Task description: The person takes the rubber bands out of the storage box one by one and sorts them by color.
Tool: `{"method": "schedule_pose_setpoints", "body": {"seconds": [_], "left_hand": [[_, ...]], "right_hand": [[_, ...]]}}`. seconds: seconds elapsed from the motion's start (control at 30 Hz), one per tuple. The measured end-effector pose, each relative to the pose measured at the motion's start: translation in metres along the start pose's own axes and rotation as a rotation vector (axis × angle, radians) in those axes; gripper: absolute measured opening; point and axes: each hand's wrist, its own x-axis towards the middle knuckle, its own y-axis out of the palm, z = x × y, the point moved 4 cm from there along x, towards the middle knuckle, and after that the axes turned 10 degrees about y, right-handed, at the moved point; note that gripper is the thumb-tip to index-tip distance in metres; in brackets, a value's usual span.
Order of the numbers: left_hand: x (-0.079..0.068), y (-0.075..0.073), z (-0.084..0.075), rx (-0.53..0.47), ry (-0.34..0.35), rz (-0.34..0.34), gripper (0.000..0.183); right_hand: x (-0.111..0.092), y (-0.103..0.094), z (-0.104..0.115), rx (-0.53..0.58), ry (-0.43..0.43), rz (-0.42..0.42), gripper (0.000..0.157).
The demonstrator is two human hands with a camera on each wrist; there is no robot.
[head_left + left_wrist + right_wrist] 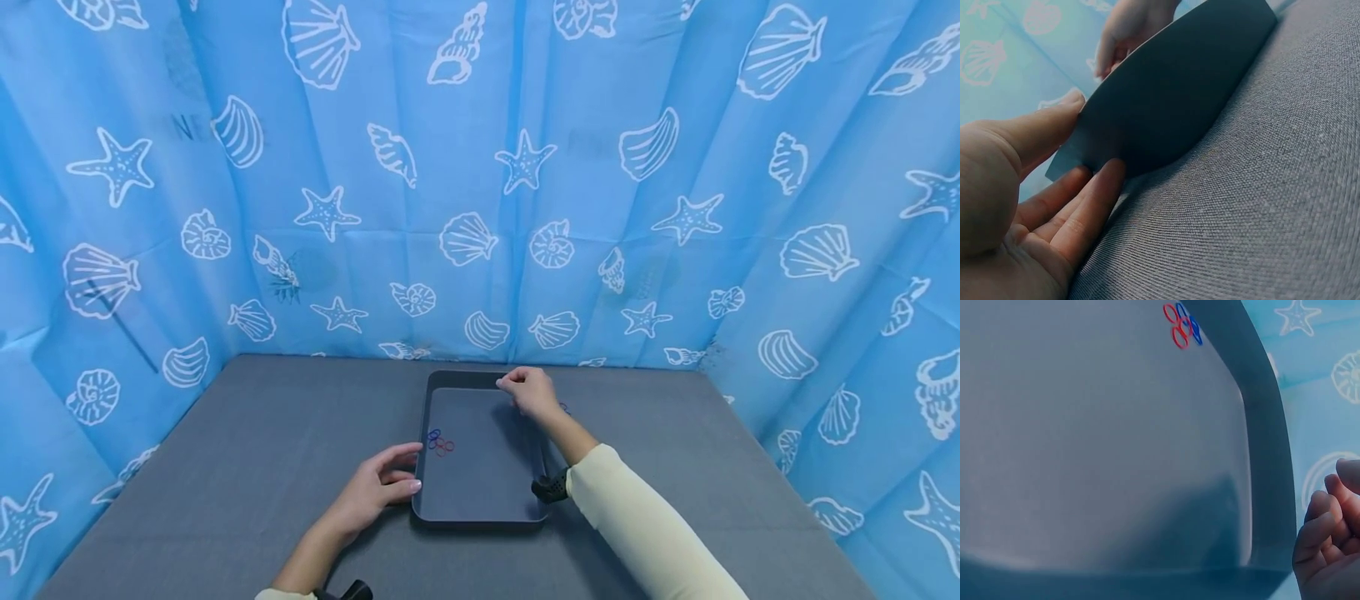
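A shallow grey tray (480, 523) lies on the table. Small thin loops, red (446, 447) and blue (433, 435), lie together inside it by the left wall. My left hand (378, 479) rests on the tray's left side. In the left wrist view, its thumb (1054, 128) touches the rim and the other fingers lie lower, against the outer wall. Over the tray's far right corner is my right hand (529, 392), fingers bent and thumb close to the index fingertip. Nothing shows between those tips; whether they pinch something small cannot be seen.
A small dark loop (565, 408) lies on the table right of the tray, partly hidden by the right arm. Grey cloth (300, 433) covers the table. A blue curtain (465, 183) with white shells and starfish surrounds the back and sides.
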Motion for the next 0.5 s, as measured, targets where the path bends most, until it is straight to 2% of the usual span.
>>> {"method": "schedule_pose_setpoints", "body": {"seconds": [0.37,0.5], "left_hand": [[-0.001,0.001,-0.004,0.001,0.003,0.004,0.051],[-0.001,0.001,-0.005,0.007,-0.003,0.000,0.051]], "right_hand": [[0.002,0.024,0.005,0.001,-0.030,0.144,0.015],[0.001,0.032,0.005,-0.010,-0.084,0.229,0.012]]}}
